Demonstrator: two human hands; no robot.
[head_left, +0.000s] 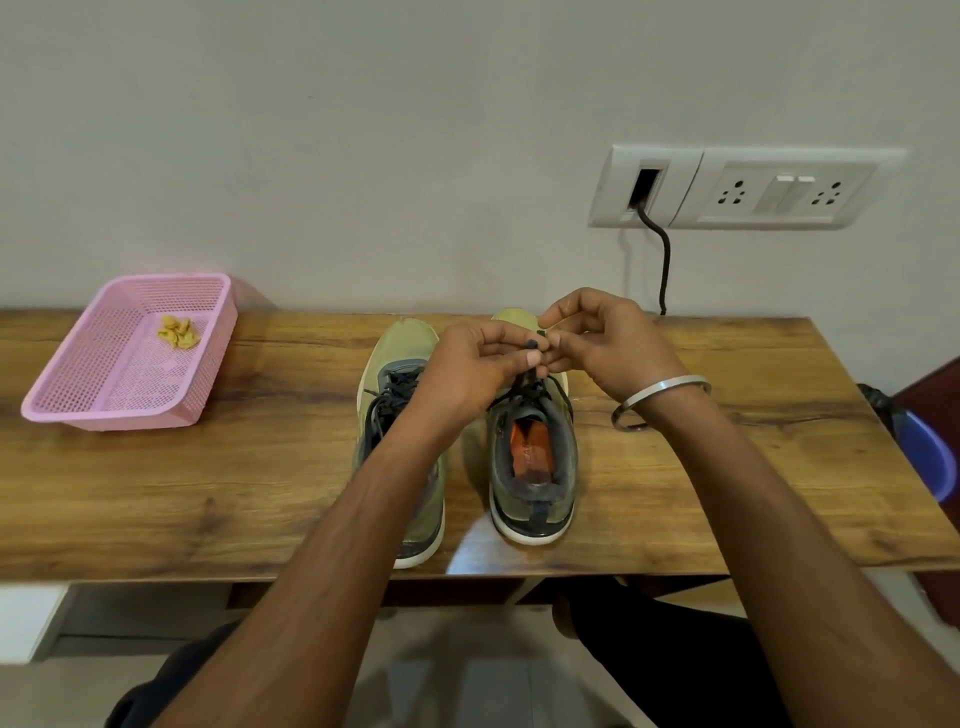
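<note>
Two olive-green sneakers stand side by side on the wooden table (208, 483), toes toward the wall. My forearm partly covers the left shoe (387, 410). The right shoe (535, 483) has an orange insole and dark laces (524, 389). Both hands hover over the right shoe's front. My left hand (467, 369) pinches a dark lace between thumb and fingers. My right hand (597, 338), with a metal bangle on its wrist, pinches the lace end right beside it.
A pink perforated basket (78, 400) holding a crumpled yellow piece (179, 331) sits at the table's far left. A socket panel (743, 187) with a dark cable is on the wall behind. A blue bin (930, 457) stands past the right edge.
</note>
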